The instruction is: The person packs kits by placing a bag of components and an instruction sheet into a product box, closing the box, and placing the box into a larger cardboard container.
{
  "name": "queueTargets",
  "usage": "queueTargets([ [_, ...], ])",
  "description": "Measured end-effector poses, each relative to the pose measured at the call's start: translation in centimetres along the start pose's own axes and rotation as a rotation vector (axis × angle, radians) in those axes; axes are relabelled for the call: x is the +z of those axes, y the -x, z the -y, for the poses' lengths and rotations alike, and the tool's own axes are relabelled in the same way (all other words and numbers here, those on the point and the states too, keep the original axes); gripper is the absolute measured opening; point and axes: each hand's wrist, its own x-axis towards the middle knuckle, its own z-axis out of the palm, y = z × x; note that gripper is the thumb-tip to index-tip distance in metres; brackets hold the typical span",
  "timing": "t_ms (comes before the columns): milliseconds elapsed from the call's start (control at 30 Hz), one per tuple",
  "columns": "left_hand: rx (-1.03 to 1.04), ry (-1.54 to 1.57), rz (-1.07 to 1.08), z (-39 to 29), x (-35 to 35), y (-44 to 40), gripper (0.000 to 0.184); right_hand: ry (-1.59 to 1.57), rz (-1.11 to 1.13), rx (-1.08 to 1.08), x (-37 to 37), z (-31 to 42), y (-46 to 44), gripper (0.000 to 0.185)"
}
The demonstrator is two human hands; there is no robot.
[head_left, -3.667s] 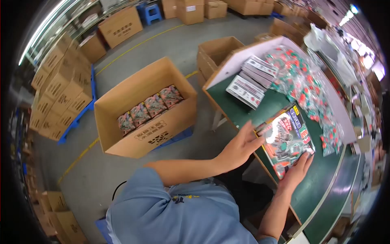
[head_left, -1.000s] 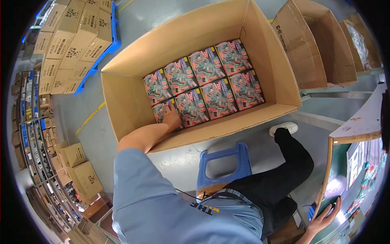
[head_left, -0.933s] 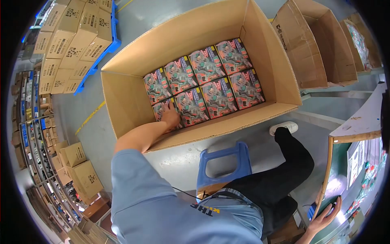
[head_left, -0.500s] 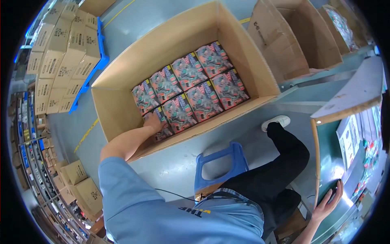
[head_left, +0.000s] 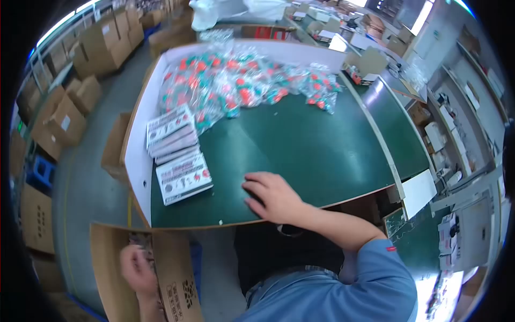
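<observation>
My right hand (head_left: 273, 197) lies on the green tabletop (head_left: 300, 145) near its front edge. Its fingers are spread and nothing is in them. Lower left, my left hand (head_left: 138, 271) is over an open carton (head_left: 179, 284), somewhat blurred, its fingers loosely curled and apart with nothing visible in them. Part of a printed box (head_left: 140, 240) shows inside the carton behind that hand. Stacks of printed leaflets (head_left: 183, 178) lie on the table to the left of my right hand. Behind them is a pile of clear plastic bags (head_left: 230, 86) with red and green pieces.
A white raised border (head_left: 138, 145) runs along the table's left side. Brown cartons (head_left: 64, 121) and a blue stool (head_left: 42, 173) stand on the floor at left. Shelving (head_left: 456, 118) is at right, with another worktable (head_left: 375, 96) holding small open boxes beyond.
My view has swung from the carton to the tabletop. My left hand has come up off the printed boxes. My right hand rests on the table, fingers spread.
</observation>
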Motion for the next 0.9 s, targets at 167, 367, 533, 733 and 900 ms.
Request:
queueTargets([
  [167,0.564,0.034,0.198,-11.7,14.7,-3.3,0.018,-0.242,-0.132,0.033,-0.7,-2.1,1.4,0.033],
  [367,0.568,0.187,0.538,-19.5,30.6,-11.4,0.020,-0.394,-0.374,0.321,-8.3,-9.2,3.9,0.029],
  [533,0.766,-0.008,0.639,-21.3,46.0,-18.3,0.022,-0.104,-0.608,0.596,-14.3,-21.9,6.3,0.034],
  [733,0.821,-0.119,0.549,-23.8,52.5,-18.1,0.029,0.407,-0.717,0.687,-19.9,-36.0,7.8,0.054],
  [900,0.742,-0.074,0.525,-24.1,52.7,-18.2,0.031,0.400,-0.482,0.911,-24.1,-44.6,2.9,0.057],
])
